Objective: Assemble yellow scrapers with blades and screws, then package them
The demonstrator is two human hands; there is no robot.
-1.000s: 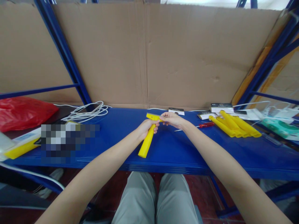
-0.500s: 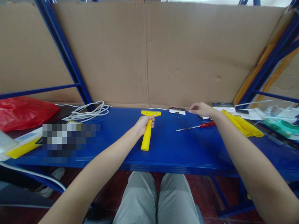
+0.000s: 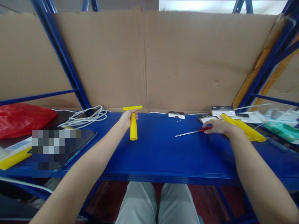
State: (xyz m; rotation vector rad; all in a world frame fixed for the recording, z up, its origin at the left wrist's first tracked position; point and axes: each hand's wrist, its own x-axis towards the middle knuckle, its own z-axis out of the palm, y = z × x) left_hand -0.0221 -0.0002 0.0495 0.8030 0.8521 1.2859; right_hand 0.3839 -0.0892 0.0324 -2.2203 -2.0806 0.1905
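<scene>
My left hand [image 3: 128,118] is closed around the neck of a yellow T-shaped scraper [image 3: 134,130], just under its wide head. The scraper's head points to the back of the blue table, and its hollow-looking handle points toward me. On the right, my right hand [image 3: 217,126] has its fingers round the red handle of a screwdriver [image 3: 188,133], whose metal shaft lies on the table pointing left. Yellow handle-like pieces [image 3: 249,129] lie just beyond my right wrist. Tiny screw-like bits [image 3: 178,120] rest near a small black-and-white card [image 3: 176,115].
At the back right are a black-and-white box [image 3: 223,110] and a green packet [image 3: 281,130]. A coiled white cable [image 3: 90,116], a red plastic bag [image 3: 25,119] and a partly blurred tablet-like device [image 3: 84,143] lie on the left. Cardboard [image 3: 187,62] walls off the back.
My right hand has come down and to the right onto the screwdriver's handle. My left hand has carried the scraper to the left. The view has shifted slightly.
</scene>
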